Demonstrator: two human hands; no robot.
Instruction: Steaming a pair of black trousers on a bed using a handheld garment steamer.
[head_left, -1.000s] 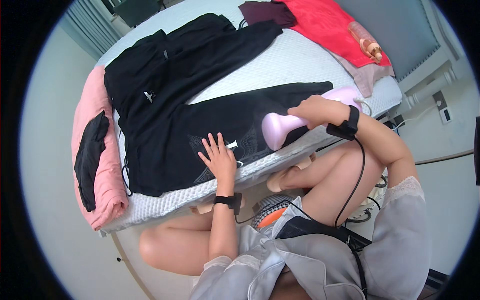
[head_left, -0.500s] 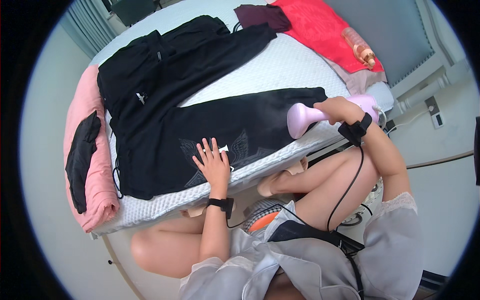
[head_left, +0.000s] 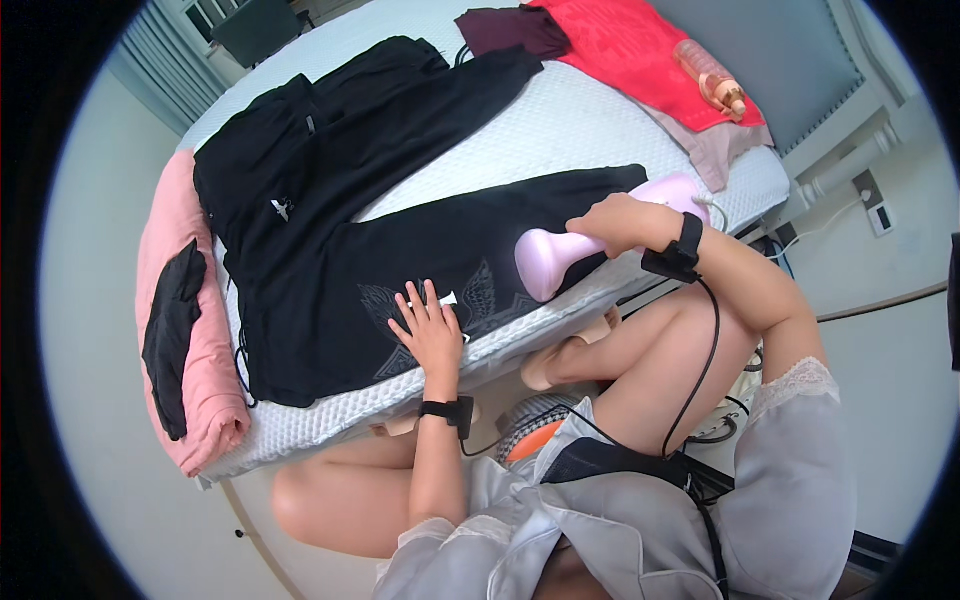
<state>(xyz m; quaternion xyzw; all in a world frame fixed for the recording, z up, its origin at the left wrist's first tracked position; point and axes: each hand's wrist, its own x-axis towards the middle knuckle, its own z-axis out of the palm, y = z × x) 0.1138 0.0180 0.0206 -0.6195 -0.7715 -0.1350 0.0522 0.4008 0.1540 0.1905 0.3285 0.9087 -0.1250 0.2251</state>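
Black pants (head_left: 300,290) lie spread across the bed, one leg along the near edge and the other slanting away to the far side. Grey wing prints mark the near leg. My left hand (head_left: 433,332) rests flat on that print with its fingers spread. My right hand (head_left: 622,222) grips the handle of a pale purple garment steamer (head_left: 543,264). Its rounded head is over the near leg, to the right of the print; whether it touches the cloth I cannot tell.
A rolled pink quilt (head_left: 178,300) with a black cloth (head_left: 174,340) on it lines the bed's left side. At the far right lie red fabric (head_left: 620,50), a dark maroon garment (head_left: 510,32) and a pinkish bottle (head_left: 708,78). A wall socket (head_left: 879,218) is at right.
My right hand has brought the steamer left along the near leg, closer to the print. My left hand stays flat in the same spot. The view has shifted slightly.
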